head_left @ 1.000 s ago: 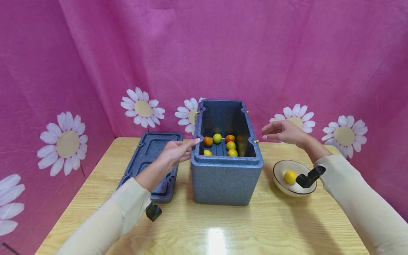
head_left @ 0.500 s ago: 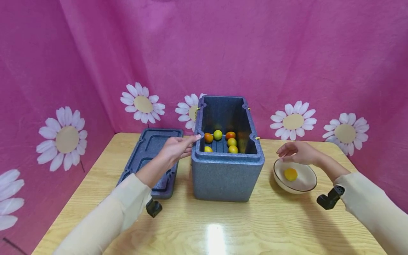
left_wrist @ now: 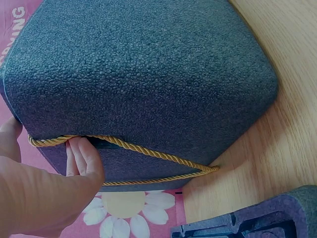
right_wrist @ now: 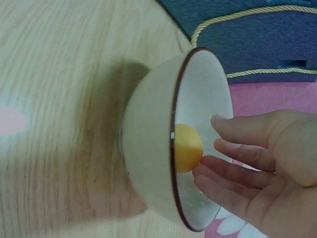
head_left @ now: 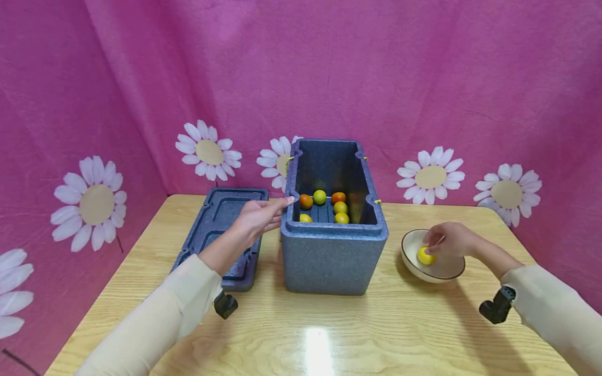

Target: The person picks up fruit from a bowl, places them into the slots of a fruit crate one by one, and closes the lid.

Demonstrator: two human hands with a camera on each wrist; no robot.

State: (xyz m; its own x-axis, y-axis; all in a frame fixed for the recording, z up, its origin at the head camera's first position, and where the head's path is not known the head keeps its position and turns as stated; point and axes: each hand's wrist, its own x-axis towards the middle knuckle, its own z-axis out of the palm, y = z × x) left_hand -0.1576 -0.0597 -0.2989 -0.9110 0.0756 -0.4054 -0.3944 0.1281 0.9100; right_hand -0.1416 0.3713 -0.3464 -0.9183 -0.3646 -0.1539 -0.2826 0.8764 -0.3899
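Observation:
My left hand (head_left: 258, 216) holds the side wall of a dark grey foam box (head_left: 329, 263). Its thumb lies on the rim, and its fingers (left_wrist: 85, 154) bend against the side by a gold rope (left_wrist: 153, 152). Over a cream bowl (right_wrist: 148, 134) with a dark brown rim, my right hand (head_left: 453, 243) reaches inside with thumb and fingers apart. A round yellow fruit (right_wrist: 188, 148) sits in that bowl, and the fingertips (right_wrist: 202, 171) are right beside it. Inside the box lie several round fruits, among them a red-orange one (head_left: 338, 197) and a yellow-green one (head_left: 320, 197).
A matching grey lid (head_left: 230, 209) lies on the wooden table (head_left: 376, 334), left of the box. Behind the table hangs a pink cloth (head_left: 263, 68) printed with white daisies. The bowl stands to the right of the box.
My right hand has moved from beside the box's right rim, rightward and down into the bowl at the yellow fruit. The left hand stays on the box's rim.

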